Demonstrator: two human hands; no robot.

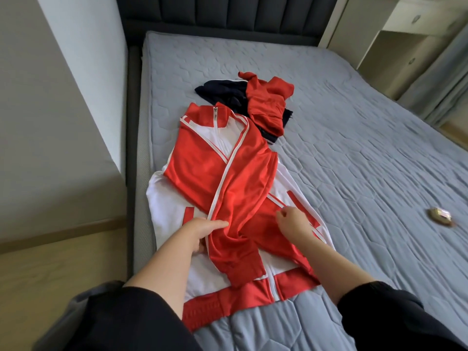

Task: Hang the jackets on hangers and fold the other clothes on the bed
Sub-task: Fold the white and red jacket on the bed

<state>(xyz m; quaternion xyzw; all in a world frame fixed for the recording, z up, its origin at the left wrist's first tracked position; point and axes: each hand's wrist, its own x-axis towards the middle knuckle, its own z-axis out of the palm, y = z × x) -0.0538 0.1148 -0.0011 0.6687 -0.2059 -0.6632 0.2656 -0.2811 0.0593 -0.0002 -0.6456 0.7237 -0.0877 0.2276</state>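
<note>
Here's the red and white jacket (pixel 197 168), lying flat on the bed (pixel 367 160) with its long axis running straight away from the person: collar (pixel 215 115) at the far end, hem (pixel 228 307) nearest. One sleeve (pixel 243 173) crosses the chest on a diagonal, from the far right shoulder down to its cuff (pixel 243 269) at the near left. The left hand (pixel 200 234) is the nearer one, its thumb and fingers pinching that sleeve's edge just above the cuff. The right hand (pixel 295 224) sits over the other side with its fingers curled, low over the red cloth by the pocket; whether it grips anything I can't tell. Beyond the collar, a pile of red and dark clothes (pixel 266 107) waits. By my read, the sleeve goes wherever the left hand takes it.
</note>
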